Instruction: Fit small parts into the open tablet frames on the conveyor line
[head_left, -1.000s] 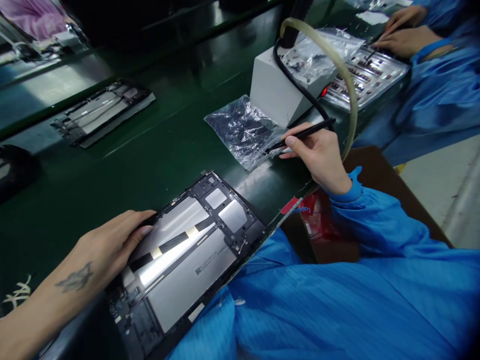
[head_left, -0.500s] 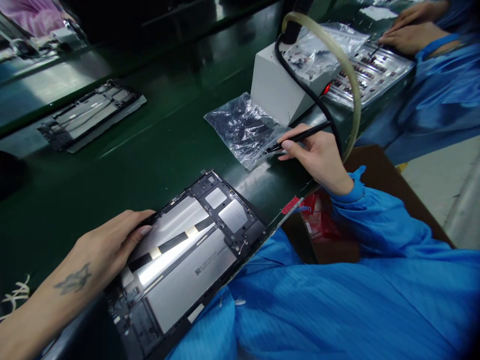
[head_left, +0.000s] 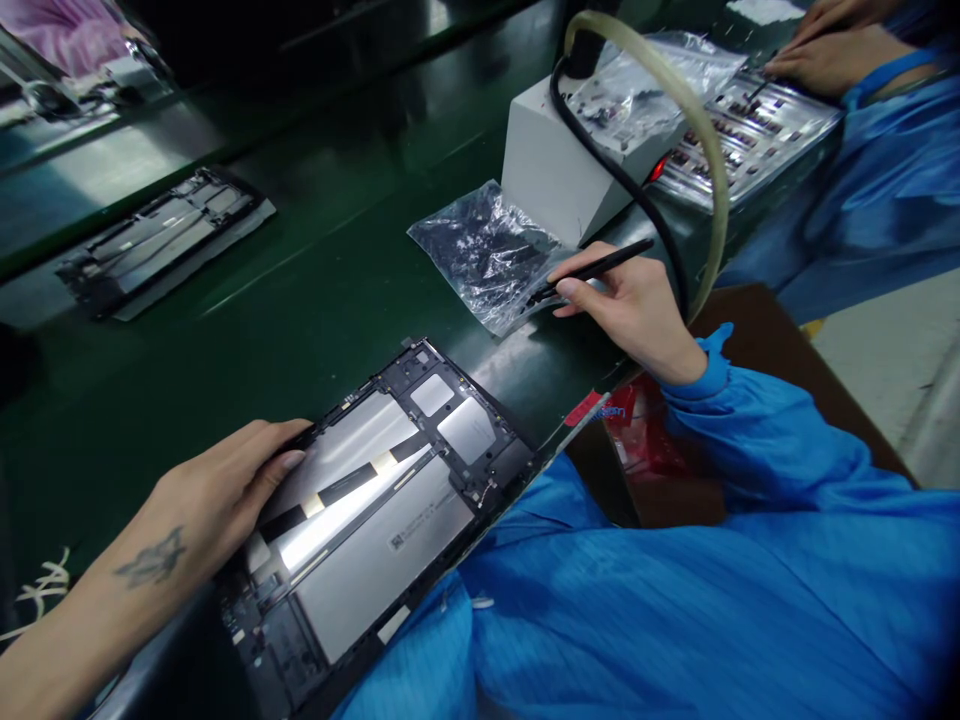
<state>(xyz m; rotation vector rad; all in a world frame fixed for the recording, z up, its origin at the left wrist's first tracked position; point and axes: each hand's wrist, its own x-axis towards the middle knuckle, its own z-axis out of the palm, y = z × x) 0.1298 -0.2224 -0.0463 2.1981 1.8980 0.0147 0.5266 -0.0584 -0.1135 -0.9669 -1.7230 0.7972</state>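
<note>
An opened tablet with silver battery cells and a black ribbon lies at the near edge of the green belt. My left hand rests on its left side, fingers curled over the frame and thumb on the battery. My right hand pinches a thin black pen-like tool, whose tip touches a clear plastic bag of small dark parts. A black hose runs from the tool to a white box.
A second opened tablet lies farther back on the belt at the left. A tray of small parts sits at the top right, where another person's hands in blue sleeves work. A brown box stands below the table edge.
The far tablet has drifted left along the belt. My right hand with the tool has shifted slightly left over the bag. My left hand has stayed put.
</note>
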